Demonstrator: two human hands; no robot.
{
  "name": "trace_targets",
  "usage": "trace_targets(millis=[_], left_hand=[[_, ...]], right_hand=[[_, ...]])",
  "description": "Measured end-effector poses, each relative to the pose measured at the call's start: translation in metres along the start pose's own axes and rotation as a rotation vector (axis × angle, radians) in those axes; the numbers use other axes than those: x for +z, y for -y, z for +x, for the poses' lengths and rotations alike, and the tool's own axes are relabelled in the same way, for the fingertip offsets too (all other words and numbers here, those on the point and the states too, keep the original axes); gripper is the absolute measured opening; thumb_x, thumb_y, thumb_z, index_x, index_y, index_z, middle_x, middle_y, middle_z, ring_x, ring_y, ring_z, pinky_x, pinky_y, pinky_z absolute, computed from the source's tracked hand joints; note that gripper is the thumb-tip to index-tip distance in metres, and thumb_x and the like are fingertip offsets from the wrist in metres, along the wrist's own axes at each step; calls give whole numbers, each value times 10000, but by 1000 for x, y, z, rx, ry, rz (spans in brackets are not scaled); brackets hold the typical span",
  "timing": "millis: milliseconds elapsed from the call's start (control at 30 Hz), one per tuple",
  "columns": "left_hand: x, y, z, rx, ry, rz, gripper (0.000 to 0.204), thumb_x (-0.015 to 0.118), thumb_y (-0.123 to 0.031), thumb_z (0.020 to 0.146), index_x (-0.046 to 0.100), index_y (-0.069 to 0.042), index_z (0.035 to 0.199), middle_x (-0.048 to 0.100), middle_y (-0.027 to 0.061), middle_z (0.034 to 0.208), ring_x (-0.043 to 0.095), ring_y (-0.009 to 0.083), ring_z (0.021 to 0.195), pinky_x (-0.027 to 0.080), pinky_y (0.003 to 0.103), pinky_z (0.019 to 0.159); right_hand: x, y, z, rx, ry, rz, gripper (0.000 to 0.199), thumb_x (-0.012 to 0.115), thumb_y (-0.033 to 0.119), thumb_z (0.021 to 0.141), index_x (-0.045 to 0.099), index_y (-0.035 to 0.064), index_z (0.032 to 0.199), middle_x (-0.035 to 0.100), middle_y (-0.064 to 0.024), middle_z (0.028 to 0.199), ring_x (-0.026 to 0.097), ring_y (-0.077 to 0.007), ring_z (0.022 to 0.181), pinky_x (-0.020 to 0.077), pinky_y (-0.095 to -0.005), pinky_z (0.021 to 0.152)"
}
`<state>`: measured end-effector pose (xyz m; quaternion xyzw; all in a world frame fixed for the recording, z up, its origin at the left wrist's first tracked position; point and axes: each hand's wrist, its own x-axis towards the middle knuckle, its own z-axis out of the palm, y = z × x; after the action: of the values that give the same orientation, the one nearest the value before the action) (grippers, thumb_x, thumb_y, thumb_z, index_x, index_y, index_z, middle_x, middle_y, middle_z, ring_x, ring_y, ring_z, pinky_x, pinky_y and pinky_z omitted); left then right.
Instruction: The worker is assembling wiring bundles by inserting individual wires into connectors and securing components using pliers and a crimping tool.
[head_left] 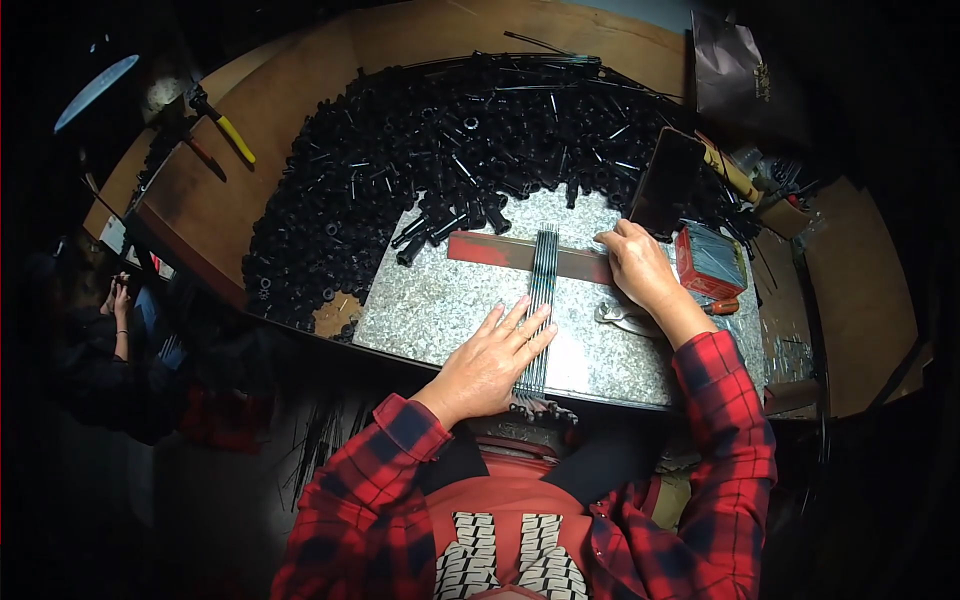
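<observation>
partly beneath the spread left hand (486, 362), thin rods (543, 268), to their right the curled right hand (642, 268), hold unclear

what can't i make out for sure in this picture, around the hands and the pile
Head view:
- Thin rods: too fine to count; left hand partly covers them.
- Red-sided bar: right end hidden by right hand.
- Black pile: lower pieces hidden by those on top.
- Co-worker's hands: too small and dim to tell what they hold.
</observation>
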<state>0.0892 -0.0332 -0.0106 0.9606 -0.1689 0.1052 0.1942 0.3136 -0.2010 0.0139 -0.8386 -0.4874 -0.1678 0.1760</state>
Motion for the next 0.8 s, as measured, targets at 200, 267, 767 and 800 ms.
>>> trace_targets(millis=[200,267,767,800], left_hand=[[2,2,-1,-5,16,46,844,772,-220,628,393,-45,1362,312,174,1451,246,358,1369,231,490,1107],[4,3,-1,6,7,60,839,767,-228,631,395,-45,1361,317,178,1447,252,362,1366,235,492,1104],[-1,0,0,-11,34,27,854,773,-267,640,385,-39,1365,310,180,1450,252,363,1365,240,482,1104],[-1,0,0,-11,34,27,854,773,-267,640,385,-39,1365,310,180,1450,252,363,1365,240,482,1104]], right_hand=[[-1,0,1,2,-10,-7,238,564,-32,742,667,39,945,555,-133,838,571,-309,859,481,-395,758],[0,0,1,5,-10,-5,242,563,-33,740,667,39,946,556,-134,840,572,-309,861,481,-394,761],[3,-1,3,-8,2,32,243,550,-34,760,666,33,963,559,-135,837,571,-307,858,479,-394,769],[2,-1,3,-7,3,35,242,548,-35,764,667,33,964,559,-136,833,571,-309,858,478,-396,767]])
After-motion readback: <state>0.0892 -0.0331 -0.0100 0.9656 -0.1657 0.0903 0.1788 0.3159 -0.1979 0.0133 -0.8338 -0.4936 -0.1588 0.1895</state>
